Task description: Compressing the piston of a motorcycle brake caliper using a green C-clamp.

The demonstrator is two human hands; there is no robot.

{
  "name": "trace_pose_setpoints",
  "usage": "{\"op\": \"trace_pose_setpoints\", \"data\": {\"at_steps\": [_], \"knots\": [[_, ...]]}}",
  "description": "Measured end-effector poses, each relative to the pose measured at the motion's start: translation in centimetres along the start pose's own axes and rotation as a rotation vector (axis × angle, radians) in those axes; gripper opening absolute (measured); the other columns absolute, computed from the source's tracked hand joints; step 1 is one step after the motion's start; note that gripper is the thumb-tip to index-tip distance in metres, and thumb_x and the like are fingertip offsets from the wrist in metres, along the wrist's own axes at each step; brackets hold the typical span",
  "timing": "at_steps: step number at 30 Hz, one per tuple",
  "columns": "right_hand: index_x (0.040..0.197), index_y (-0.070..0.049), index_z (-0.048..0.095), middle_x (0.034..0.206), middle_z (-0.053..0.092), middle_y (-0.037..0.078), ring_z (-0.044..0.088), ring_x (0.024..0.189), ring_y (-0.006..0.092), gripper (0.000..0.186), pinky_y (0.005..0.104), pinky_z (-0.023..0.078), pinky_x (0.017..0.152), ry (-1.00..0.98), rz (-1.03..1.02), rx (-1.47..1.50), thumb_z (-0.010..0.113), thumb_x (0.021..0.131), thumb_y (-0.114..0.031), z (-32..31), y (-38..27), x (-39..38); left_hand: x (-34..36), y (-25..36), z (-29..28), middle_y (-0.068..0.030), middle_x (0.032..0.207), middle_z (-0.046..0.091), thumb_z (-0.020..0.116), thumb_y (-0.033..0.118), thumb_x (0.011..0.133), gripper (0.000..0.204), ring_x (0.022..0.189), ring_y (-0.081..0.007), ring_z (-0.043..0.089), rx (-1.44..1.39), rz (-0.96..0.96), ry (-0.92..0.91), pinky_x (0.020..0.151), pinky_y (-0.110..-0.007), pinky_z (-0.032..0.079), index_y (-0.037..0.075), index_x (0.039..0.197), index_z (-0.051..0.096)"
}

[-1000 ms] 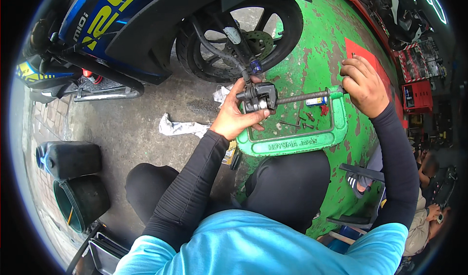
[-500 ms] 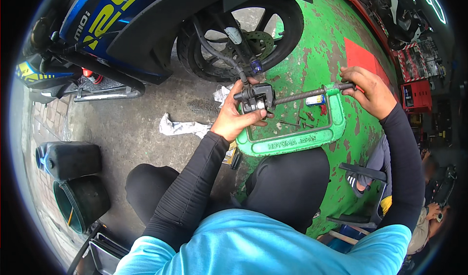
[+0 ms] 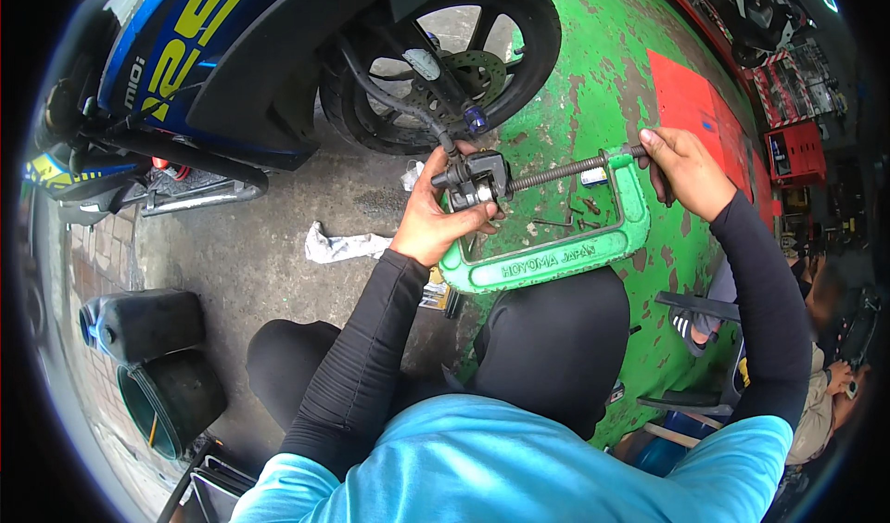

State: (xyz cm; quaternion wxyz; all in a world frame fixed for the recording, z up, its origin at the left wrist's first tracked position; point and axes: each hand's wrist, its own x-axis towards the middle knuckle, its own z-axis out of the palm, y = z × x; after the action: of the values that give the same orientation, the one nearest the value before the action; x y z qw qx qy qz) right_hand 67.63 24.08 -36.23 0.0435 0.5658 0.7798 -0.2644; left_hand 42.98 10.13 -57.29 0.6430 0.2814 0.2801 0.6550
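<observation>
My left hand (image 3: 434,217) grips a black brake caliper (image 3: 473,175) with a silver piston, still on its hose. A large green C-clamp (image 3: 547,265) is fitted to the caliper, its threaded screw (image 3: 561,172) running out to the right. My right hand (image 3: 686,166) is closed around the handle end of that screw. A crumpled white rag (image 3: 343,243) lies on the concrete below left, and small metal parts (image 3: 589,222) lie on the green floor under the clamp.
A blue motorbike (image 3: 218,50) with front wheel (image 3: 524,78) stands ahead. A dark jerrycan (image 3: 148,324) and bucket (image 3: 181,398) are at left. A red mat (image 3: 700,115) and red tool cart (image 3: 797,161) are at right, beside other people (image 3: 825,402) and a chair (image 3: 700,308).
My right hand has shifted down and around the screw handle, changing its finger hold. My left hand, caliper and clamp keep their hold, while the whole view has shifted slightly.
</observation>
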Motion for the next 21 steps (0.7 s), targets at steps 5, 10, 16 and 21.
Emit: {"op": "trace_pose_setpoints", "data": {"at_steps": [5, 10, 16, 21], "knots": [[0.079, -0.002, 0.051, 0.049, 0.046, 0.005, 0.046, 0.035, 0.0173, 0.049, 0.0345, 0.038, 0.037, -0.104, 0.169, 0.126, 0.041, 0.107, -0.04, -0.2, -0.6, 0.7, -0.1, 0.1, 0.1, -0.012, 0.118, 0.064, 0.069, -0.008, 0.081, 0.069, 0.086, -0.0234, 0.073, 0.012, -0.012, 0.004, 0.069, -0.036, 0.066, 0.008, 0.141, 0.038], [0.076, -0.006, 0.047, 0.046, 0.043, 0.003, 0.039, 0.03, 0.0148, 0.044, 0.0326, 0.035, 0.031, -0.17, 0.284, 0.178, 0.044, 0.105, -0.038, -0.4, -1.4, 1.7, -0.4, 0.2, 0.2, -0.0075, 0.113, 0.065, 0.074, -0.005, 0.08, 0.071, 0.089, -0.0168, 0.071, 0.017, -0.016, 0.028, 0.068, -0.03, 0.063, 0.009, 0.141, 0.039], [0.078, -0.007, 0.047, 0.046, 0.04, 0.001, 0.044, 0.033, 0.0146, 0.032, 0.0329, 0.035, 0.03, -0.352, 0.436, 0.142, 0.042, 0.101, -0.029, -1.6, -1.7, 3.4, -0.5, 0.1, 0.4, -0.0077, 0.114, 0.065, 0.072, -0.008, 0.08, 0.072, 0.09, -0.0161, 0.071, 0.028, -0.014, 0.035, 0.069, -0.03, 0.063, 0.01, 0.142, 0.038], [0.077, -0.006, 0.048, 0.045, 0.043, 0.002, 0.043, 0.031, 0.0148, 0.039, 0.0334, 0.038, 0.031, -0.343, 0.404, 0.033, 0.039, 0.104, -0.032, -1.4, -1.8, 3.9, -0.4, 0.0, 0.3, -0.0127, 0.115, 0.065, 0.067, -0.008, 0.082, 0.071, 0.086, -0.0235, 0.073, 0.052, 0.014, 0.03, 0.065, -0.034, 0.065, 0.008, 0.144, 0.036]]}}
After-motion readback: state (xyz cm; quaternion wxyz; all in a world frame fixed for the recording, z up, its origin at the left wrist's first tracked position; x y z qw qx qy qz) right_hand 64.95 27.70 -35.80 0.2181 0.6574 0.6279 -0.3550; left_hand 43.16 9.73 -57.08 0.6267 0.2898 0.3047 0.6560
